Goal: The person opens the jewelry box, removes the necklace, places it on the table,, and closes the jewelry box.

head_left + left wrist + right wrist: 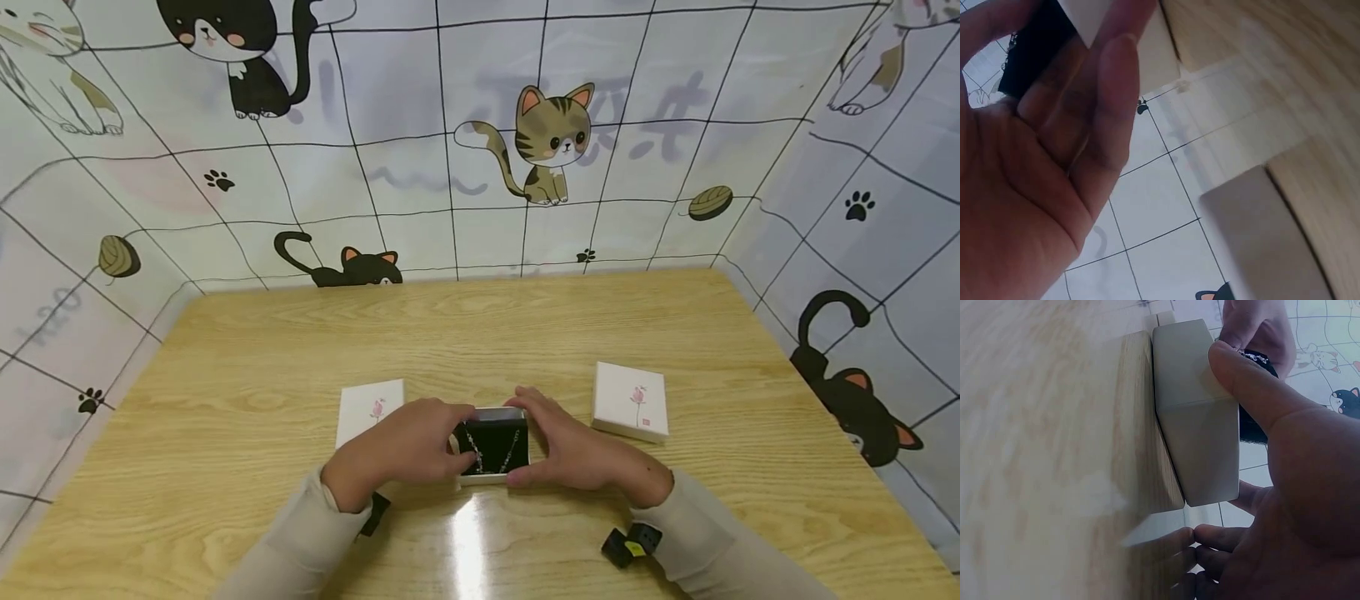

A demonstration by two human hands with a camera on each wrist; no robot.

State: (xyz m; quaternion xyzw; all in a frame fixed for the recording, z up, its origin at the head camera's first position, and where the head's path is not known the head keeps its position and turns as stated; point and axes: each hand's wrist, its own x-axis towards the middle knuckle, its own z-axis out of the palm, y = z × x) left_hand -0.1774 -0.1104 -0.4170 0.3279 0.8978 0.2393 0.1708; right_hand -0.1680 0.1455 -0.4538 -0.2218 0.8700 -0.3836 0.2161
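Note:
A small white box (483, 480) stands uncovered on the table between the hands. In it sits a black jewelry pad (495, 442) with a thin silver chain (513, 448) draped over its face in two strands. My left hand (420, 442) pinches the pad at its left side, thumb over the front. In the right wrist view the pad (1252, 428) stands up past the box's edge. My right hand (577, 450) grips the box from the right, thumb at the near side and fingers at the far side. The box's left end is hidden by the left hand.
One white flower-printed box (371, 408) lies to the left, partly behind the left hand. Another white flower-printed square (630, 400) lies at the right. A cat-patterned sheet (420, 192) borders the wooden table (465, 333) at the back and sides.

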